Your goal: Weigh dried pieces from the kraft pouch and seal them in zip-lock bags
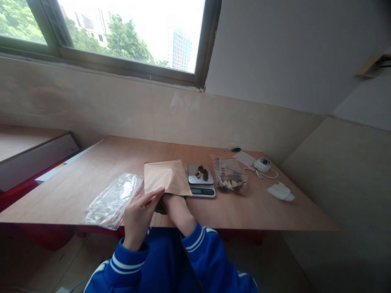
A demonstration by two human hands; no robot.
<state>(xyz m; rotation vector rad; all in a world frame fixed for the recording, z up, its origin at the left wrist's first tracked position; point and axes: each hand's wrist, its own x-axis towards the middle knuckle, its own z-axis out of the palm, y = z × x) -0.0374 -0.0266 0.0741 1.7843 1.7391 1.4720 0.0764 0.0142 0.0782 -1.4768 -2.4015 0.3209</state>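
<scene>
A brown paper bag (166, 175) is held over the near middle of the table, its mouth facing me. My left hand (142, 211) pinches the near edge of the bag between thumb and fingers. My right hand (174, 206) reaches into the bag's mouth, so its fingers are hidden. Just right of the bag stands a kitchen scale (203, 192) with several dark dried pieces (202, 173) on its plate. Beside the scale lies a clear zip bag (232, 183) holding dark and pale dried pieces.
Flat clear zip bags (113, 201) lie on the left of the wooden table (91, 171), reaching its front edge. Toward the right are a white round device (262, 164) with a cord, a crumpled white tissue (281, 191) and a dark green object (236, 149).
</scene>
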